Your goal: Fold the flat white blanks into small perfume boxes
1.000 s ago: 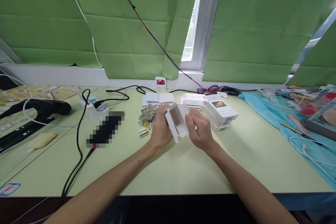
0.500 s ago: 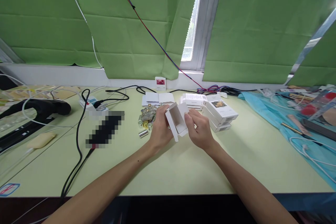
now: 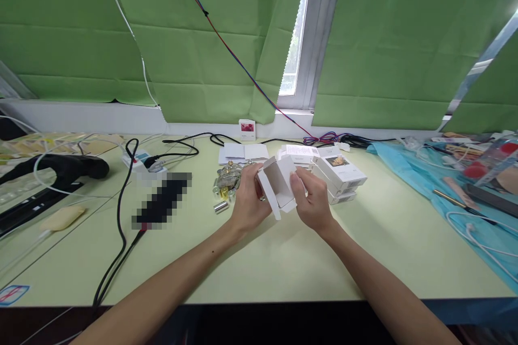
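A white cardboard box (image 3: pixel 277 184) is held above the table, its open end facing me and its flaps sticking out. My left hand (image 3: pixel 250 197) is closed around the box's left side. On the right, my right hand (image 3: pixel 312 194) pinches a flap at the box's edge between thumb and fingers. Behind my left hand lie glass bottles (image 3: pixel 229 175), and a silver cap (image 3: pixel 220 207) rests in front of them. Stacked white boxes (image 3: pixel 340 170), the top one with a picture on it, stand just beyond my right hand.
Folded white papers (image 3: pixel 243 152) and a small card (image 3: pixel 247 129) are at the back. A power strip (image 3: pixel 148 161), black cables (image 3: pixel 121 226) and a pixelated dark object (image 3: pixel 164 202) lie left. Blue plastic sheeting (image 3: pixel 421 178) with assorted items covers the right side.
The box has turned slightly, opening wider toward me. My right hand has shifted a little to the right with the flap.
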Motion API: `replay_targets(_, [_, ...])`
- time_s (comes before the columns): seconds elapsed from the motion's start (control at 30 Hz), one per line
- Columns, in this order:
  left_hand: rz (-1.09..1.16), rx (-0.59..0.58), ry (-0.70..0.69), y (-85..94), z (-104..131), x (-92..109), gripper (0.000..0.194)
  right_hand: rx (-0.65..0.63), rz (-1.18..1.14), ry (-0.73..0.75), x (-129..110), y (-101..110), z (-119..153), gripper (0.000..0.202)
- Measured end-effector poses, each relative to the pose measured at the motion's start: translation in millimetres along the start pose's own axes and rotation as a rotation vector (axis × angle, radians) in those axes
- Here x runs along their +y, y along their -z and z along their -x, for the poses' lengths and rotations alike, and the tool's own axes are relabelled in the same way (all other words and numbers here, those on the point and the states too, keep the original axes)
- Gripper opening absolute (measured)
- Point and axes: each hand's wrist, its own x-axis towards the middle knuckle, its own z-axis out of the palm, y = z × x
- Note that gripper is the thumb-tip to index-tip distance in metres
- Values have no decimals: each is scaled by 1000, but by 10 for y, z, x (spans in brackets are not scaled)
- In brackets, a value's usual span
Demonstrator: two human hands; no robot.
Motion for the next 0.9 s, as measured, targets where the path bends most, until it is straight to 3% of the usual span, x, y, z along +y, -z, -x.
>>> replay_targets(0.27, [-8, -47, -20, 3, 17, 38, 63, 78, -92, -136, 24, 15, 36, 40])
replay_targets(0.43, [-10, -123, 67, 16, 26, 73, 57, 11, -276, -267, 42, 38, 34, 38])
replay_targets(0.8, [-47, -78, -26, 33, 2, 107, 68, -132, -453, -496, 18, 121, -44, 28])
replay_targets(0.9, [-66, -72, -22, 27, 10, 94, 70, -132, -437, -495, 12, 115, -32, 25])
